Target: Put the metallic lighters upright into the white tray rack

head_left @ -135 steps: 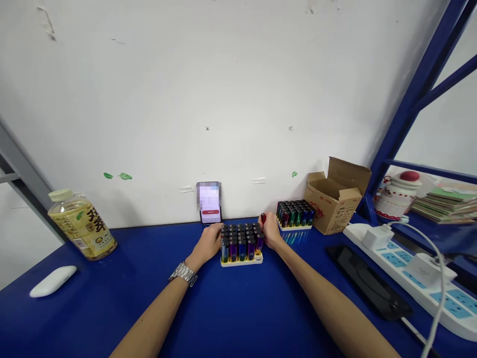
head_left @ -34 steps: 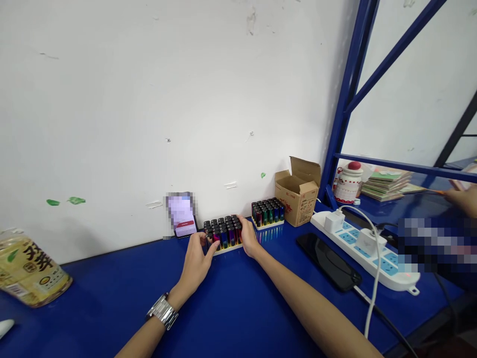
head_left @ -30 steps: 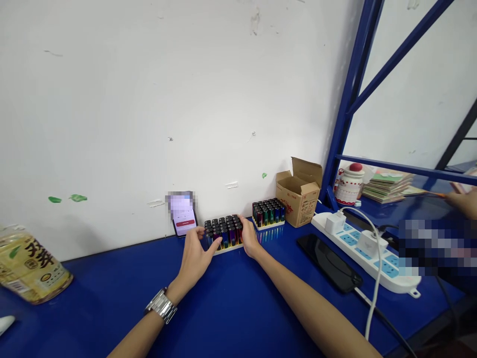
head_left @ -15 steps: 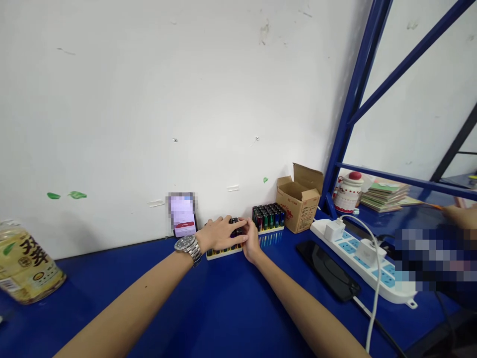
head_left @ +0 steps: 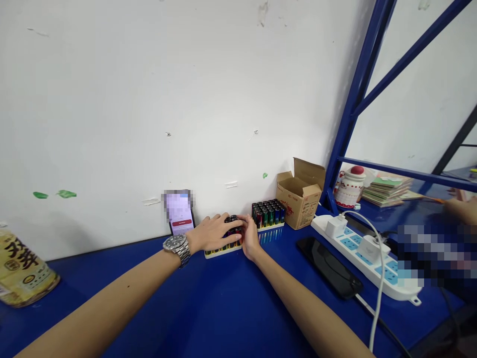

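Observation:
My left hand (head_left: 213, 232) lies across the front of a tray of lighters (head_left: 222, 252), its fingers curled over the black tops (head_left: 233, 220). My right hand (head_left: 250, 238) presses against the tray's right end, its fingertips almost meeting the left fingers. Most of the multicoloured lighter bodies are hidden behind both hands. A second tray of lighters (head_left: 267, 214) stands just to the right, touching neither hand. A metal wristwatch (head_left: 176, 246) sits on my left wrist.
A cardboard box (head_left: 300, 196) stands against the wall. A propped phone (head_left: 179, 214) and a plastic bottle (head_left: 22, 271) are to the left on the blue table (head_left: 208, 298). A black phone (head_left: 330, 267), a power strip (head_left: 357, 253) and a co-worker's hand (head_left: 462, 211) are to the right.
My left forearm has swung leftward and lies flatter, bringing the hand over the lighters from the side. The view has turned right since the oldest frame.

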{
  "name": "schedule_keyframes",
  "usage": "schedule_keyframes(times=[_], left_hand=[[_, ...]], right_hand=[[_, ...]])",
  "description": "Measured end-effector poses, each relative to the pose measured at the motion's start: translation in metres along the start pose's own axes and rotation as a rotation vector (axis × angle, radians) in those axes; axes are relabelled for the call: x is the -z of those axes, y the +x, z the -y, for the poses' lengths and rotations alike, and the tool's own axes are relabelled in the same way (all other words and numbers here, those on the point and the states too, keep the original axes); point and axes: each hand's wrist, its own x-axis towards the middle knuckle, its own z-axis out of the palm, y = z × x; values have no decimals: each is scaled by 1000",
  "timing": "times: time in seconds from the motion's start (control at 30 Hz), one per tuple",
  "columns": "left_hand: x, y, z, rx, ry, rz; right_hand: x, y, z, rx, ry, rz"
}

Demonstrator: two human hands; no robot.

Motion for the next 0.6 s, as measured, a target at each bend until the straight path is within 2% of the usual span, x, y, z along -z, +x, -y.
schedule_keyframes(times=[0.1,0.3,0.47,0.6], left_hand=[[-3,3,2,-14,50,3],[-5,7,3,-28,31,-23],[-9,4,-1,28,19,-36],[-12,2,-5,78,-14,-70]], right_hand=[[1,1,-1,-55,30,-22],[-1,-2,4,-60,32,-21],[-5,-6,11,-97,58,-44],[-6,-7,13,-54,23,-61]])
